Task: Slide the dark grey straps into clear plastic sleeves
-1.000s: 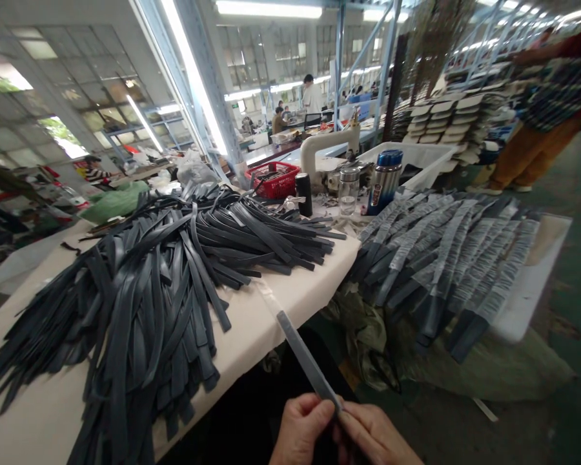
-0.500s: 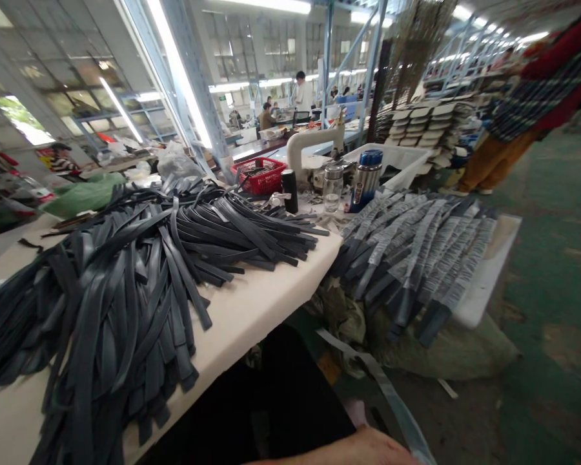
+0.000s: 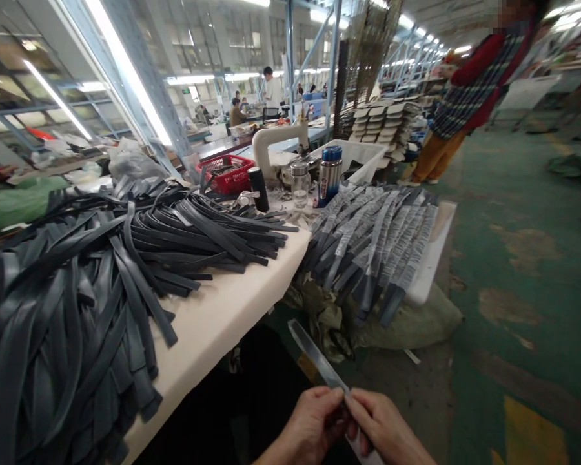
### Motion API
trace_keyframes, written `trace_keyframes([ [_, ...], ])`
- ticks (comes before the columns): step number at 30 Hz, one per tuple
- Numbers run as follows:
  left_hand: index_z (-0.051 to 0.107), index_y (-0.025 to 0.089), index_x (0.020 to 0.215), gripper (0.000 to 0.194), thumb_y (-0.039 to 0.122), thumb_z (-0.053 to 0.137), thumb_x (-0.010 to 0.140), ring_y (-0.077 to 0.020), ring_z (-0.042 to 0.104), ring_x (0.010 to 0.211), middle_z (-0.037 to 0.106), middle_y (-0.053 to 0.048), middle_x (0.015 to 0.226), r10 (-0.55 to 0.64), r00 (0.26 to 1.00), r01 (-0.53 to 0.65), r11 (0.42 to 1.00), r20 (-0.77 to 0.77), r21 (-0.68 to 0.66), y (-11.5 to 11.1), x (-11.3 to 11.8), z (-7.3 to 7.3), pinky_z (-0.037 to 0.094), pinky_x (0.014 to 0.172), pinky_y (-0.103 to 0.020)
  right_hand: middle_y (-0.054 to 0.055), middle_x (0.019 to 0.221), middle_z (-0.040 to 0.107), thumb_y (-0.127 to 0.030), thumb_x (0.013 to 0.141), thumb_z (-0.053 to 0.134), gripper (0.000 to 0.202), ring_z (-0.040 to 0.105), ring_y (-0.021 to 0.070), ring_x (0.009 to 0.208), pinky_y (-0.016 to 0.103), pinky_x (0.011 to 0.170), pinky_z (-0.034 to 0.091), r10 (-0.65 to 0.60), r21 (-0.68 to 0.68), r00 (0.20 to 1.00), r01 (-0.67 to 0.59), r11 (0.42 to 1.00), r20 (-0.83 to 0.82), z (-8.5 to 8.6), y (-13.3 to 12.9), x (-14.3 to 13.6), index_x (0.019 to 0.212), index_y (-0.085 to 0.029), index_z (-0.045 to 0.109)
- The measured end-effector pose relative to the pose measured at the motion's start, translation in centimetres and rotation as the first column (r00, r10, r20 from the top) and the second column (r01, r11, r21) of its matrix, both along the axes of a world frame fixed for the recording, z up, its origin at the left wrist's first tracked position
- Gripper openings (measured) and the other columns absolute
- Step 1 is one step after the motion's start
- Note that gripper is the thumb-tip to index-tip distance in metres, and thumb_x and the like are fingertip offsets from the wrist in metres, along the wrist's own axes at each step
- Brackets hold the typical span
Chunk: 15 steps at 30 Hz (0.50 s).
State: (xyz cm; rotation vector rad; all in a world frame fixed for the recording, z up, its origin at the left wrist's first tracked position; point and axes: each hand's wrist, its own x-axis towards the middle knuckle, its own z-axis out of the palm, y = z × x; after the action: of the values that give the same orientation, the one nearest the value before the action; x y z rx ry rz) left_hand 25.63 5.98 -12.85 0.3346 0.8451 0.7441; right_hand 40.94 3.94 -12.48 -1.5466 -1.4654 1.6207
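I see both hands low in the picture, below the near edge of the table (image 3: 232,310). My left hand (image 3: 314,423) and my right hand (image 3: 385,429) are close together, and their fingertips meet on one gray strap (image 3: 319,358). Both hands pinch it shut between thumb and fingers. The strap sticks up and away from the hands, slanting to the left, with its far end in the air in front of the table's near edge. A pale bit of it pokes out under the right hand.

Half a second ago I could see only the top of one hand at the bottom edge, and the strap hung loose and bent off to the right. Now both hands show, and the strap looks straight, like it did a second ago. The view has also turned more to the right, so more green floor (image 3: 527,258) shows.

A big pile of dark straps (image 3: 101,278) covers the left part of the table. A second pile of wrapped straps (image 3: 372,245) lies on a white board past the table's right edge. A red basket (image 3: 225,173) and a blue bottle (image 3: 330,174) stand at the far edge. A person in a checked top (image 3: 465,97) stands far off on the right.
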Motion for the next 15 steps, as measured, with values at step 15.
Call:
trace_keyframes([
  [15,0.073,0.012,0.074,0.038,0.043,0.085,0.055,-0.0147,0.063,0.061,0.072,-0.006,0.070,0.120,0.988,-0.118,0.993,-0.097,0.024,2.2,-0.7,0.7,0.046,0.059,-0.024,0.001,0.062,0.064,-0.051,0.096,0.032,0.049,0.060,0.0126,0.048,0.021,0.044,0.042,0.041,0.121,0.994,-0.053,0.991,0.102,0.0,2.0,-1.3,0.076,-0.016,0.059],
])
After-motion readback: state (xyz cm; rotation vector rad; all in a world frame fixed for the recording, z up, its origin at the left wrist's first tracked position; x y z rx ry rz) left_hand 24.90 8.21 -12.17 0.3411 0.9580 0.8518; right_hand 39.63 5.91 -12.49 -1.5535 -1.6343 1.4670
